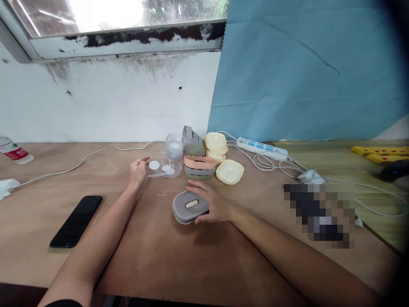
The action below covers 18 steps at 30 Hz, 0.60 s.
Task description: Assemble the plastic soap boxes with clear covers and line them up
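My right hand (209, 202) rests on the right side of a grey rounded box (188, 207) with a cream oval in its lid, fingers curved round its edge. My left hand (138, 170) reaches to the clear plastic pieces (161, 167) with white discs, thumb and fingers pinching the edge of the nearest one. Just behind stand a stack of pink, grey and green boxes (200, 166) and a clear cup (174, 146). A pale yellow lid (229, 171) lies to the right of the stack.
A stack of pale yellow lids (216, 146) stands by the wall. A black phone (76, 220) lies at the left. A white power strip (261, 147) with looped cables sits at the right, a bottle (14, 152) at the far left, yellow parts (380, 152) at the far right.
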{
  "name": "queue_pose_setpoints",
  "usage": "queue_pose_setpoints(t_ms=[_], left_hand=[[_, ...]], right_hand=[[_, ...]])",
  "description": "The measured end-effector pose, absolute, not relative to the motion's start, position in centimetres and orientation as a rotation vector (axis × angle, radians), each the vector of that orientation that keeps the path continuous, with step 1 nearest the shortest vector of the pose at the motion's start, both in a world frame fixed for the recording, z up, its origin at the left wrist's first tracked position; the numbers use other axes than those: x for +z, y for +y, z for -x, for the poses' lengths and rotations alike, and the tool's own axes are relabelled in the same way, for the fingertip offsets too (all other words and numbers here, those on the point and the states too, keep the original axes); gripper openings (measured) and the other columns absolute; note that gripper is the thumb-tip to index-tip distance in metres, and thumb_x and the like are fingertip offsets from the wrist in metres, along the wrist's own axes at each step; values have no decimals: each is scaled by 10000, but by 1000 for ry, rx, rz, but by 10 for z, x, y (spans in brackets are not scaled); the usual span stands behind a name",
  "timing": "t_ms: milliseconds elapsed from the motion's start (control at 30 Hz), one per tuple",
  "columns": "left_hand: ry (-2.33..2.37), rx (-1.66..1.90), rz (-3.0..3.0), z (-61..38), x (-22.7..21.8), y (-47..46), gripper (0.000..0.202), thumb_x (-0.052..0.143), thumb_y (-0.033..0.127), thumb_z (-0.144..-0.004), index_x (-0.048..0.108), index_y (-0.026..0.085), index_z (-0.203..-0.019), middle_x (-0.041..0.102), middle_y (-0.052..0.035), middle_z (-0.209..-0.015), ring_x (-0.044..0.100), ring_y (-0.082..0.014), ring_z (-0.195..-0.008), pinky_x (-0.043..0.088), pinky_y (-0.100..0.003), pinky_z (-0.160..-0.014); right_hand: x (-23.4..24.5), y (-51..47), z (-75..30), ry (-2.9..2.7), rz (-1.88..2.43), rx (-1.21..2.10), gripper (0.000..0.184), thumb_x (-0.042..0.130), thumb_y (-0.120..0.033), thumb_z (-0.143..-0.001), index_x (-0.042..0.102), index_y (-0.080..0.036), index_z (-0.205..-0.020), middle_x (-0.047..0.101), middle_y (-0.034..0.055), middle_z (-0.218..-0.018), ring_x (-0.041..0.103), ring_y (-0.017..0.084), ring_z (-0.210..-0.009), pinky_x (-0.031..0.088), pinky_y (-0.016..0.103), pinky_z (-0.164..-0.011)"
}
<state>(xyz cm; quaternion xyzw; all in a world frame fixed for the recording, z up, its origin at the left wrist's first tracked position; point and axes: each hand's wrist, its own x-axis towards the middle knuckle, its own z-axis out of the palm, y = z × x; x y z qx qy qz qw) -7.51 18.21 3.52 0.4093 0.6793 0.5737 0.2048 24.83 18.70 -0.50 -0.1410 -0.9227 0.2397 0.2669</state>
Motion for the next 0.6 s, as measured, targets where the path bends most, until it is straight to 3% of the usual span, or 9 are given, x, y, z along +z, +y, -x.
queue_pose_setpoints(t_ms=[133,267,333,467,600], left_hand=[[1820,1475,-1162,93,45,201,315,533,372,-675,708,125,-762,690,-153,-1264,437,-63,-430,320,-246,-391],[1785,1356,-1185,92,46,211,448,616,426,-708,741,125,-1016,762,-138,-1035,448,-83,-458,343,-228,-425],[1802,1339,-1197,90,41,216,454,625,454,-735,744,123,-1022,768,-128,-991,508,-111,-507,392,-241,-465],[1828,1323,-1246,90,30,226,347,667,432,-758,760,141,-923,770,-109,-996,676,-228,-832,518,-291,-702],[1932,1387,-1215,83,30,225,516,616,453,-854,654,109,-1236,684,-180,-1238,639,-292,-1118,498,-372,-927]], right_hand=[[-3,186,-250,-2536,385,661,981,865,-628,-613,513,-266,-1455,382,186,-1583,436,395,-1410,391,578,-1136],[-5,188,-252,-2526,420,690,945,870,-609,-620,537,-257,-1432,394,187,-1571,442,388,-1408,405,571,-1129],[-6,188,-253,-2529,425,703,933,871,-601,-625,546,-243,-1423,406,197,-1561,452,391,-1400,410,574,-1122],[-5,189,-253,-2532,430,702,910,865,-602,-633,556,-247,-1411,436,193,-1540,497,378,-1364,427,569,-1107],[-5,188,-251,-2564,412,672,936,870,-610,-616,554,-231,-1412,424,202,-1547,485,382,-1369,421,570,-1108]])
